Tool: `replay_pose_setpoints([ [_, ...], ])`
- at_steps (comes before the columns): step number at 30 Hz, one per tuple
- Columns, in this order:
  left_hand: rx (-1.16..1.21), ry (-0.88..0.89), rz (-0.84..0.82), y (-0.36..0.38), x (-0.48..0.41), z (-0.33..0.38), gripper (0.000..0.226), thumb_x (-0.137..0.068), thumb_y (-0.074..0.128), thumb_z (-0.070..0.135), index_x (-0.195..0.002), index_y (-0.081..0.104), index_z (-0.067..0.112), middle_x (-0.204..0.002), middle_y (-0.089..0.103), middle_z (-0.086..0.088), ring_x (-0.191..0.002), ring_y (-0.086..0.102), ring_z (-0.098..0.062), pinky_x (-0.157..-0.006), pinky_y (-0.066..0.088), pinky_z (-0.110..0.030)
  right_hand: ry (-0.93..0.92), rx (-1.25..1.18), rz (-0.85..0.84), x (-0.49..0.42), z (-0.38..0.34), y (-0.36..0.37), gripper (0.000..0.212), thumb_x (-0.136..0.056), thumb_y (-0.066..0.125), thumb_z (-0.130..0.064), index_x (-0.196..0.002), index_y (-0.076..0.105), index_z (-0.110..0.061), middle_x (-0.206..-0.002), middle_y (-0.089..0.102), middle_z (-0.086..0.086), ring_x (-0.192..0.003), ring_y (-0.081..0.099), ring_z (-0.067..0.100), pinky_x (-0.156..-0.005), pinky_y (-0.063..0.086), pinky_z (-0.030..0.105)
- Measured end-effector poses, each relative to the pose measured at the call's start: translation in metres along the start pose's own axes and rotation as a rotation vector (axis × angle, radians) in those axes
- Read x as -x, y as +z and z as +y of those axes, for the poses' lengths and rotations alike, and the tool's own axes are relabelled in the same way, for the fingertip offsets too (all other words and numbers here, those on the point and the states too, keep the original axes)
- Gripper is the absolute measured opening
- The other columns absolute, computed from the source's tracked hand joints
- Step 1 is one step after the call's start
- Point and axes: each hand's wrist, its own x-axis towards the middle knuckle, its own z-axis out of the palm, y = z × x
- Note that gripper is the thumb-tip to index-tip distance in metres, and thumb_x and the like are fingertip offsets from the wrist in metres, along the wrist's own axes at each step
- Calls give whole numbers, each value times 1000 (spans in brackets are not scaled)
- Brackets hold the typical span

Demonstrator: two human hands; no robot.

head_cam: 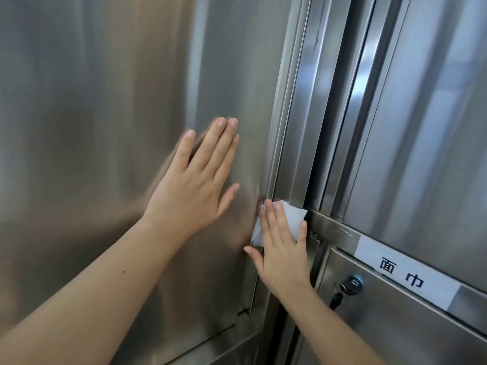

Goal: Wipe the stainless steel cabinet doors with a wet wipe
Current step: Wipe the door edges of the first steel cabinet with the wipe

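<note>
The wide grey stainless steel cabinet door at nine o'clock has a brushed, satin finish with soft, smeary reflections. The narrow vertical steel frame strips at one o'clock look smoother and glossier, with bright highlights. The small white folded wet wipe near centre looks soft and matt. At four o'clock, the white rectangular paper label is matt, and the round metal lock cylinder shines.
</note>
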Motion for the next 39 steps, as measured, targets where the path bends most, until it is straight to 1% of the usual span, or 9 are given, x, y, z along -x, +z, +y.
replay_pose_setpoints([
  [7, -1, 44, -35, 2, 44, 20, 65, -97, 15, 41, -146, 19, -2, -153, 17, -15, -141, 18, -26, -111, 16, -45, 127, 11, 80, -26, 4, -12, 74, -91, -8, -53, -149, 6, -9, -154, -5, 7, -141, -7, 22, -108, -3, 55],
  [13, 7, 56, -76, 5, 71, 33, 65, -97, 18, 41, -147, 17, -1, -154, 17, -14, -141, 18, -25, -113, 10, -45, -8, -31, -32, 38, -24, 32, 72, -91, -2, -53, -147, 22, -16, -154, 11, 4, -141, 8, 16, -108, 14, 50],
  [17, 9, 80, -83, 6, 81, 33, 65, -97, 19, 41, -146, 20, -1, -153, 20, -13, -141, 20, -24, -112, 8, -45, -36, -66, -61, 49, -31, 37, 71, -90, 0, -53, -145, 29, -19, -153, 15, 0, -140, 11, 13, -108, 14, 48],
  [22, -7, 82, -76, 6, 82, 34, 66, -96, 22, 42, -146, 23, -1, -153, 20, -13, -140, 21, -25, -111, 15, -44, 78, -50, 52, 6, -16, 17, 73, -93, -3, -52, -148, 15, -9, -154, 1, 4, -141, -2, 18, -109, 3, 52],
  [25, -11, 82, -67, 6, 82, 34, 66, -95, 23, 42, -145, 23, -1, -153, 20, -13, -140, 22, -25, -111, 16, -44, 85, -76, 39, 7, -16, 20, 72, -93, -2, -51, -149, 13, -8, -154, -2, 6, -141, -4, 18, -110, 5, 51],
  [29, -8, 80, -64, 6, 82, 35, 65, -95, 24, 41, -145, 24, -1, -152, 22, -13, -140, 23, -25, -110, 17, -44, -10, -251, -75, 70, -40, 57, 69, -92, 12, -52, -143, 35, -12, -152, 23, 5, -143, 5, 16, -109, 22, 51],
  [34, -21, 82, -79, 5, 81, 35, 66, -95, 23, 42, -146, 22, -1, -153, 21, -12, -140, 21, -24, -110, 17, -44, -96, -323, -208, 114, -56, 78, 74, -96, -6, -45, -132, 51, -15, -144, 37, 2, -143, -2, 17, -98, 40, 50],
  [37, -23, 84, -85, 5, 81, 35, 66, -95, 24, 43, -146, 23, 0, -152, 21, -12, -140, 21, -24, -110, 17, -44, -84, -341, -166, 92, -50, 64, 68, -93, 11, -50, -132, 51, -11, -144, 35, 2, -138, 29, 16, -100, 39, 51],
  [39, -30, 87, -81, 6, 82, 35, 67, -95, 24, 43, -146, 23, 0, -152, 21, -12, -140, 22, -24, -110, 17, -44, -44, -327, -103, 71, -42, 54, 66, -91, 18, -49, -137, 44, -9, -147, 32, 4, -136, 31, 17, -105, 31, 51],
])
